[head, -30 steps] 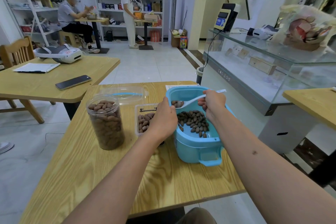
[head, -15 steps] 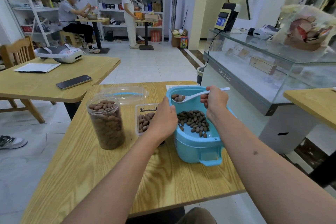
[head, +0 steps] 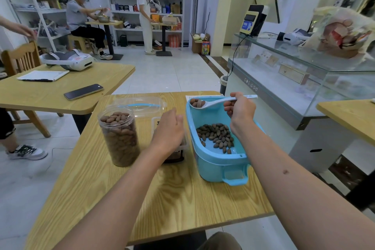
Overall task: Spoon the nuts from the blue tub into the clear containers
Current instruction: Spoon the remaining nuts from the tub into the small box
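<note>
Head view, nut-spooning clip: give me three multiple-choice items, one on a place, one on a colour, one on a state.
1. Where is the round jar? A left of the left hand B inside the tub C on the glass counter
2. What colour is the tub? A red B blue C black
3. What is in the spoon? A nothing B liquid C nuts

A: the jar stands on the table left of the left hand.
B: its walls are light blue.
C: the right hand holds the white spoon with a few nuts in its bowl.
</note>
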